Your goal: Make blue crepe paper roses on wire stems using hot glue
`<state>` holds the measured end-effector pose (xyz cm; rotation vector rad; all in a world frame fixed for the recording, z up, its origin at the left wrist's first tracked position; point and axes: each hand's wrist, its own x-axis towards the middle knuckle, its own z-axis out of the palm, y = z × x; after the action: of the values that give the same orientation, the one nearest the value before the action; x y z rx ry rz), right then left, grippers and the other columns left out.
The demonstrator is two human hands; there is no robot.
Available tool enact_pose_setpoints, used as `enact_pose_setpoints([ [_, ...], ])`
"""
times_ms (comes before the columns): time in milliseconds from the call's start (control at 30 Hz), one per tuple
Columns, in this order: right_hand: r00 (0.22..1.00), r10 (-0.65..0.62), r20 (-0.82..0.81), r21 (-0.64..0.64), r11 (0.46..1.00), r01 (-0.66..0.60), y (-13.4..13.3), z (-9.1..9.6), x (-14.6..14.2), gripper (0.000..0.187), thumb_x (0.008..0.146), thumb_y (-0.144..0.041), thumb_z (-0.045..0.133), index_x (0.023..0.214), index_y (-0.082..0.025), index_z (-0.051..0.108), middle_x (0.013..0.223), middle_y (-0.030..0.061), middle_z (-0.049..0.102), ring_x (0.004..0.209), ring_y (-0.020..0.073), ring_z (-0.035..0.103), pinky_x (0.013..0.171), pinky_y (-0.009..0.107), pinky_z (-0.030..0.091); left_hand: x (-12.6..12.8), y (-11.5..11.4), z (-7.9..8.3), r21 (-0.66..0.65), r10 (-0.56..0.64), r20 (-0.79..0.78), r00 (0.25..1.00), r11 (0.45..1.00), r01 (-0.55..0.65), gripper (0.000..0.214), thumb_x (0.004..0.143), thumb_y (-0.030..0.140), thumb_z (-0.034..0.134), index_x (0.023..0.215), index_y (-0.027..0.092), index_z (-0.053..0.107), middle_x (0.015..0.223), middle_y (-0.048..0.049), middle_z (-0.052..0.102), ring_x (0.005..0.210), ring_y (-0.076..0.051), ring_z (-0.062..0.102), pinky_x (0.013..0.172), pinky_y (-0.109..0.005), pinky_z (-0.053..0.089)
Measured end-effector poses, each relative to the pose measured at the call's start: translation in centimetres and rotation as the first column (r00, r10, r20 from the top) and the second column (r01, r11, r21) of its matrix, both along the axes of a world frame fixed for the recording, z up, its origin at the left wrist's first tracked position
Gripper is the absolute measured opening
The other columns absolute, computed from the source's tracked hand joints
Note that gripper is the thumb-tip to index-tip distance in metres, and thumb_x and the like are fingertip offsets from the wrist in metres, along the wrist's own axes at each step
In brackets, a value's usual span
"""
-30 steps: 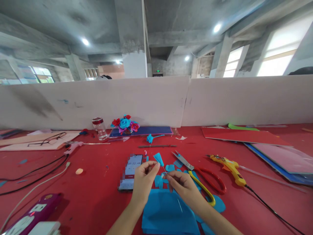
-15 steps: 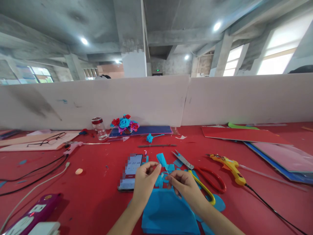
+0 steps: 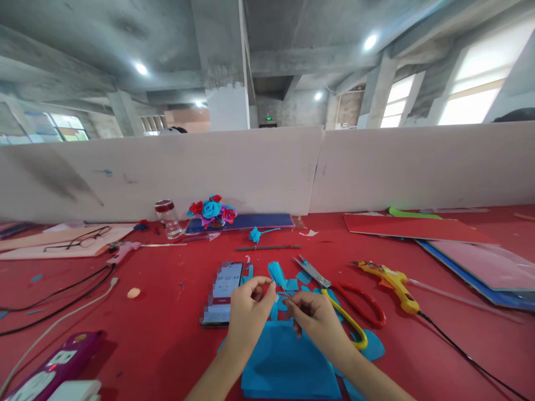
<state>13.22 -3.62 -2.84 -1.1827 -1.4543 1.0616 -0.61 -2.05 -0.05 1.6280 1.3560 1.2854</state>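
My left hand [image 3: 249, 307] is closed in a pinch, its thumb and forefinger at the lower edge of a small blue paper strip [image 3: 276, 273]. Below the strip runs a thin pale wire [image 3: 285, 291], whose lower end is pinched in my right hand [image 3: 314, 316]. Under both hands lies a stack of blue paper [image 3: 290, 362], with cut blue scraps [image 3: 291, 284] just beyond it. Scissors [image 3: 320, 275] with one red and one yellow handle lie open to the right of my right hand. A phone [image 3: 228, 284] showing a timer is beside my left hand.
Farther back stand a paper flower arrangement [image 3: 212, 210] and a glass jar [image 3: 169, 220]; a single blue flower [image 3: 254, 235] lies nearer. A yellow glue gun [image 3: 393, 281] with its cord is at right, a pink one [image 3: 124, 252] at left. A purple power strip [image 3: 62, 362] sits front left.
The blue paper strip has turned slightly and looks more rounded. My right fingers have shifted a little on the wire. My left hand has barely moved.
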Motion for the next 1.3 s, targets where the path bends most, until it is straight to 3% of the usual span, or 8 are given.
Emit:
enact_pose_setpoints([
  [267, 0.999, -0.02, 0.03, 0.046, 0.999, 0.019, -0.48, 0.44, -0.36, 0.029, 0.077, -0.036, 0.053, 0.053, -0.019, 0.05, 0.042, -0.0024, 0.051, 0.036, 0.0106, 0.049, 0.04, 0.021, 0.04, 0.02, 0.05, -0.09, 0.017, 0.041, -0.068, 0.997, 0.999, -0.04, 0.016, 0.072, 0.03, 0.054, 0.065, 0.016, 0.056, 0.045, 0.0092, 0.026, 0.041, -0.008, 0.031, 0.041, -0.019, 0.026],
  [600, 0.996, -0.052, 0.069, 0.062, 0.997, 0.048, -0.33, 0.54, -0.2, 0.031, 0.077, -0.037, 0.052, 0.052, -0.02, 0.049, 0.042, -0.0012, 0.053, 0.037, 0.0125, 0.051, 0.041, 0.023, 0.04, 0.1, -0.11, 0.22, -0.045, -0.022, 0.042, 0.999, 0.999, 0.023, 0.019, 0.071, 0.034, 0.055, 0.068, 0.016, 0.059, 0.046, 0.0085, 0.027, 0.041, -0.008, 0.029, 0.038, -0.019, 0.025],
  [1033, 0.996, -0.065, 0.067, 0.07, 0.996, 0.06, -0.58, 0.4, -0.36, 0.032, 0.078, -0.037, 0.052, 0.052, -0.02, 0.051, 0.043, -0.0001, 0.055, 0.039, 0.0139, 0.054, 0.043, 0.024, 0.043, 0.16, -0.11, 0.01, -0.027, -0.02, -0.002, 1.0, 0.999, 0.02, 0.019, 0.074, 0.033, 0.054, 0.067, 0.015, 0.058, 0.045, 0.0092, 0.027, 0.039, -0.008, 0.031, 0.039, -0.019, 0.025],
  [1300, 0.996, -0.069, 0.06, 0.069, 0.996, 0.064, -0.56, 0.48, -0.37, 0.033, 0.077, -0.039, 0.053, 0.05, -0.02, 0.051, 0.042, -0.0004, 0.055, 0.038, 0.0139, 0.054, 0.042, 0.024, 0.042, 0.21, -0.02, 0.08, -0.068, -0.063, 0.068, 0.996, 0.995, 0.067, 0.022, 0.074, 0.036, 0.054, 0.068, 0.015, 0.059, 0.047, 0.0077, 0.031, 0.042, -0.008, 0.032, 0.038, -0.018, 0.026],
])
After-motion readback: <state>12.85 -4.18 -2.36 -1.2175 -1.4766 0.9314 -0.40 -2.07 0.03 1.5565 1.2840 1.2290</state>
